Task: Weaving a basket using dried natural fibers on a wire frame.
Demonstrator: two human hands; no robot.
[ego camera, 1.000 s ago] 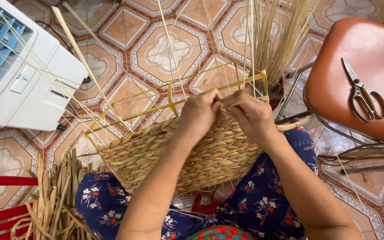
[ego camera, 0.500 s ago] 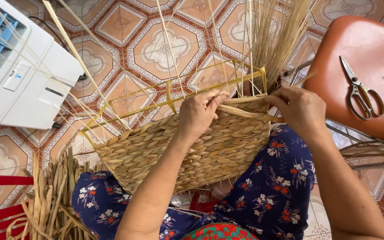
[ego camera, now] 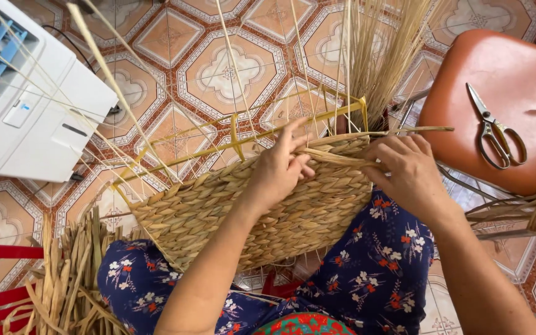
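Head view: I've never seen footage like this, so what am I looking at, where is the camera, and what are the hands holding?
There is no machine here. A camera worn on a person's head looks down at their own two bare hands and their lap in blue floral fabric. Across the lap rests a half-woven panel of tan straw on a yellow frame. The left hand presses on the panel's top edge, while the right hand pinches a flat straw strand at that edge. Loose dried straw lies on the patterned tiled floor. A white and blue appliance stands at upper left. Metal scissors lie on an orange-brown padded stool.
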